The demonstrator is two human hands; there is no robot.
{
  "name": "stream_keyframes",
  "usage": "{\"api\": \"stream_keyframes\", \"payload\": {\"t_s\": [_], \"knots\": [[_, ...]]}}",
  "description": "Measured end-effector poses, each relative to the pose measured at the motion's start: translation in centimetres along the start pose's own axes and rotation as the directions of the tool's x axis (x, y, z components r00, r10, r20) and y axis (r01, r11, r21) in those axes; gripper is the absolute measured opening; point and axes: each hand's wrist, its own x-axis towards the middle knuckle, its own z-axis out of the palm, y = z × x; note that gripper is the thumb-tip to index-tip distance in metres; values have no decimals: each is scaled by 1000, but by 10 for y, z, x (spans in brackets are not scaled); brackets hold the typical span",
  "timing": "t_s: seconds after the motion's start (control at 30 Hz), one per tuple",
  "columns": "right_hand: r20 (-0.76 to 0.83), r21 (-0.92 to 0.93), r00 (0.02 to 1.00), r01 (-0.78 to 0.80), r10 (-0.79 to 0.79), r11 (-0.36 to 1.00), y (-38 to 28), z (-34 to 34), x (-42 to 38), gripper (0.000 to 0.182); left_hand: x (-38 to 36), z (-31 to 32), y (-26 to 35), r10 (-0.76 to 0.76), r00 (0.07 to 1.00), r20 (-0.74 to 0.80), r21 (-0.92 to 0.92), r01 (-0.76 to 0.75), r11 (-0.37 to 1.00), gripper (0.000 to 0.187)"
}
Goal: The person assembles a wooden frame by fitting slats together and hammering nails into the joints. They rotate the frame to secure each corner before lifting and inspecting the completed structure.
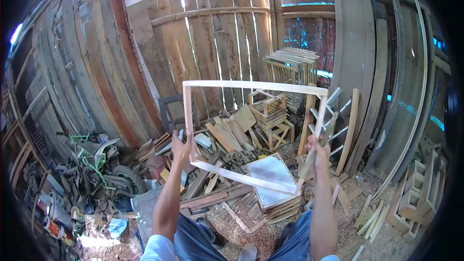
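A light wooden rectangular frame (256, 85) is held up in front of me, its opening facing me and its lower edge slanting down to the right. My left hand (181, 148) is closed around its left side. With my right hand (318, 153) I grip the right side, fingers wrapped. A greyish wooden stick (330, 128) also passes through or along my right hand; whether it is a tool cannot be made out. Beneath the frame's lower right corner stands a stack of panels with wooden edges, topped by a pale whitish panel (270, 176).
Scrap boards (232, 133) are heaped ahead against a plank wall (208, 48). Small wooden frames (270, 111) are piled behind. Tall panels (355, 58) lean at the right, with wooden boxes (415, 188) below. A wheel (128, 179) and clutter lie left. Shavings cover the floor.
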Motion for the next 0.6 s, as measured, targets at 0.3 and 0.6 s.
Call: {"api": "stream_keyframes", "payload": {"t_s": [0.3,0.6], "knots": [[-118,3,935,-336,334,942,16,-66,31,33,-41,-7,-19,-261,756,601,-231,476,849,67],[-211,-512,970,-4,-122,859,20,-82,37,34,-61,17,-23,-113,879,463,-549,385,742,56]]}}
